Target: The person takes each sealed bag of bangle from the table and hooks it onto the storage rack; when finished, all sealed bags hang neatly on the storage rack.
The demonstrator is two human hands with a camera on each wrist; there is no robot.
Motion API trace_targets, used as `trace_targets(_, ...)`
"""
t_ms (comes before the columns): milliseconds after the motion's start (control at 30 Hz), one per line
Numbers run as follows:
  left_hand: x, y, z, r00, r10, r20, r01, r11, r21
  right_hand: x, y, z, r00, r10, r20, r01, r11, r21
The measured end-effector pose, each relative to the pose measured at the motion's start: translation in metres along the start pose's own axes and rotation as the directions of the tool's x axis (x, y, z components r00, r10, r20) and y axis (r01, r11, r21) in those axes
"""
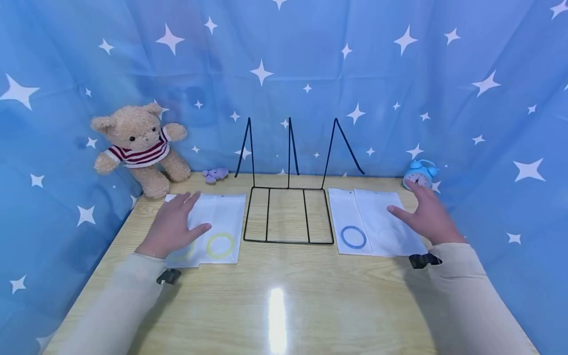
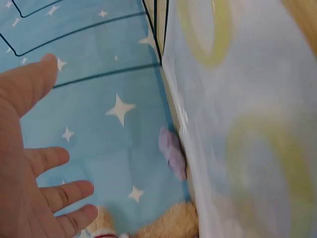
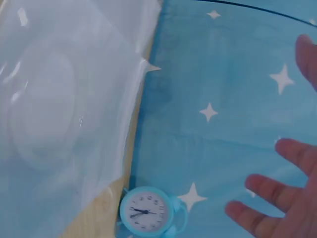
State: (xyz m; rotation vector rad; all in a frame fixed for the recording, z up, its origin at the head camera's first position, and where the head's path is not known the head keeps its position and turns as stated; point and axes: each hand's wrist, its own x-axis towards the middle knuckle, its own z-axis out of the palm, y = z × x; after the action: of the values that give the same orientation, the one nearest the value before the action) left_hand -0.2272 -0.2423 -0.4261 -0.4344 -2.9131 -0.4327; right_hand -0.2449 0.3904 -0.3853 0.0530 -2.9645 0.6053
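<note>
Bags (image 1: pixel 228 212), whitish, flat, yellow rings (image 1: pixel 220 256), blue ring (image 1: pixel 353 247)

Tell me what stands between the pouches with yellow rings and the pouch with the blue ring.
A black wire rack stands between the yellow-ringed pouches and the blue-ringed pouch, with tabletop showing through its base; the head view shows this.

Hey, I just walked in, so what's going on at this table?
A person has both hands out over the table, and neither is holding anything. The left hand is open above white bags showing yellow rings. The right hand is open by another pair, one showing a blue ring. Between the two groups stands a black wire rack with nothing in it. A teddy bear and alarm clock sit behind.
</note>
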Motion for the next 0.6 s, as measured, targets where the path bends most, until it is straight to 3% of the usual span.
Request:
trace_targets(233,0.011,0.025,0.025,0.999,0.052,0.011,-0.050,0.987,-0.152,0.001,0.008,0.014,0.999,0.050,0.010,-0.051,0.989,0.139)
trace_targets(400,0.022,0.042,0.035,0.999,0.027,0.022,-0.022,0.976,-0.217,0.004,0.011,0.023,0.997,0.074,0.014,-0.075,0.972,0.222)
trace_targets(600,0.034,0.060,0.038,0.999,0.012,0.047,0.003,0.958,-0.288,0.000,0.013,0.022,0.986,0.160,0.043,-0.165,0.935,0.312)
